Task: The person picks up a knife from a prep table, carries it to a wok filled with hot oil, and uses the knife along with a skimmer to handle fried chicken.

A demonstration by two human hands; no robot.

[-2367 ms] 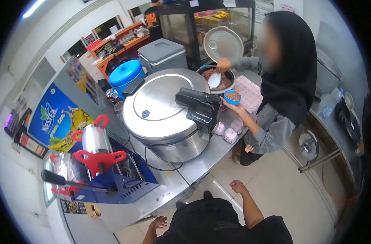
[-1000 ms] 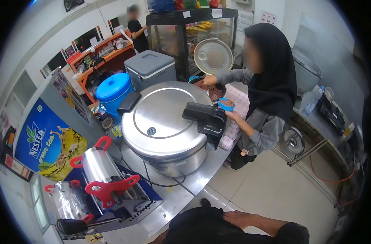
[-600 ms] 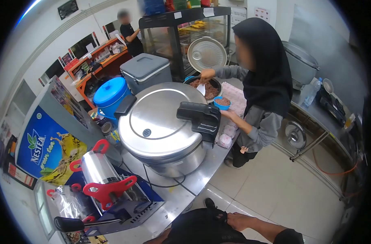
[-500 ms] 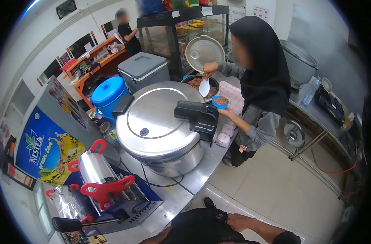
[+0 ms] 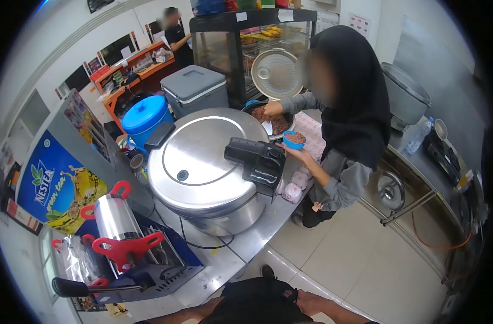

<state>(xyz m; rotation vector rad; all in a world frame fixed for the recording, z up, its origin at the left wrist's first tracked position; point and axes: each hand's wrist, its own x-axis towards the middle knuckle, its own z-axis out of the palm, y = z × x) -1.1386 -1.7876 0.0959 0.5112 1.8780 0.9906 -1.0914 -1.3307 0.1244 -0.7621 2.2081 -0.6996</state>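
My right hand (image 5: 311, 303) is at my waist, its fingers closed on the edge of a black cloth garment (image 5: 252, 302). At the other side of that garment is my left hand (image 5: 210, 306); its fingers are hidden by the cloth. In front of me a large steel rice cooker (image 5: 214, 156) with a black latch stands on the steel table (image 5: 230, 264), lid down. Beyond it a co-worker in a black head covering (image 5: 360, 92) holds a blue bowl (image 5: 294, 141) of reddish-brown rice and dips a white paddle (image 5: 267, 127) into an opened pot of rice (image 5: 279, 121).
A cup sealing machine with red film holders (image 5: 127, 248) sits at the left table end, its black handle (image 5: 71, 287) sticking out. Wrapped pink-and-white packets (image 5: 293, 192) lie near the co-worker. A blue drink tub (image 5: 145, 116) and grey cooler (image 5: 195, 89) stand behind.
The co-worker's paddle has gone down into the rice pot. My left forearm and hand have come into clearer view at the waist. The view has shifted slightly.
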